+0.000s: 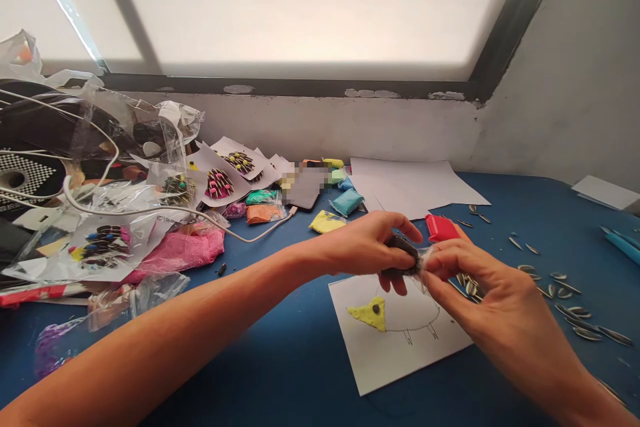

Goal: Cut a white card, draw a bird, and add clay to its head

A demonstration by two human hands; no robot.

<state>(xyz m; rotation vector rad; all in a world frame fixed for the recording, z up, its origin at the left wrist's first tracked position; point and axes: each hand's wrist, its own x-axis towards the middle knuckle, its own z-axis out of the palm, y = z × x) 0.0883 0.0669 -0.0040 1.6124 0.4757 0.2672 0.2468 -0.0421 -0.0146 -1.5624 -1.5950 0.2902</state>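
Observation:
My left hand (367, 243) is closed around a packet of black modelling clay (401, 245). With fingertips pinched, my right hand (485, 287) grips the clear wrapper (424, 260) at the packet's right end. Both hands are above a white paper (367, 363), on which an animal outline with small legs is drawn. Yellow clay (369, 315) fills the outline's pointed head, and a dark dot forms its eye. My fingers hide the outline's upper part. A red clay packet (440, 228) lies just behind my right hand, and striped sunflower seeds (469, 285) show beneath it.
More seeds (580, 312) are scattered on the blue table (280, 360) at right. Behind are white sheets (405, 183), a blue clay packet (347, 202) and a yellow one (327, 221). Seed-covered clay figures (219, 183), plastic bags, a pink cloth (175, 250) and a white cable (195, 212) crowd the left.

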